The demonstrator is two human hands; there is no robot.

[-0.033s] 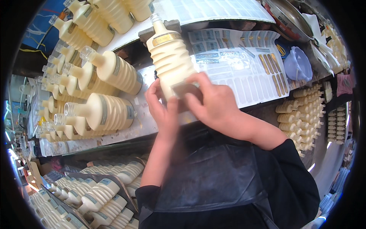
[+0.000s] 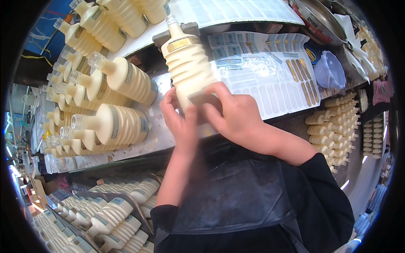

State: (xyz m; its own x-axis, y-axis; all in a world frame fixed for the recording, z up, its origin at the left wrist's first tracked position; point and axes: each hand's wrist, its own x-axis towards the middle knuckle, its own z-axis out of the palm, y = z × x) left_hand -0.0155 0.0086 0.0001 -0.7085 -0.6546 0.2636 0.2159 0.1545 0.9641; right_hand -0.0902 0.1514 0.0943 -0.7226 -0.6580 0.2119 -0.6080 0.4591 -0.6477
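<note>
A cream bottle (image 2: 190, 65) with a wavy body and a clear threaded neck lies in front of me, its neck pointing away and resting on a dark block (image 2: 192, 29). A gold label (image 2: 182, 44) sits on its shoulder. My left hand (image 2: 181, 122) is closed around the left side of the bottle's base, thumb on the near end. At the right side of the base, my right hand (image 2: 236, 109) pinches a greyish label (image 2: 199, 98) against the lower body. My fingers hide part of the label and the bottle's bottom.
A sheet of labels (image 2: 270, 95), partly peeled, lies right of the bottle. Several cream bottles (image 2: 130, 80) crowd the table's left side. A lavender bucket (image 2: 330, 71) stands at the right beside a metal basin (image 2: 322, 21). More bottles fill racks (image 2: 145, 219) at lower left and the floor at right.
Both hands stay at the bottle's base. The right hand has shifted very slightly; otherwise little differs.
</note>
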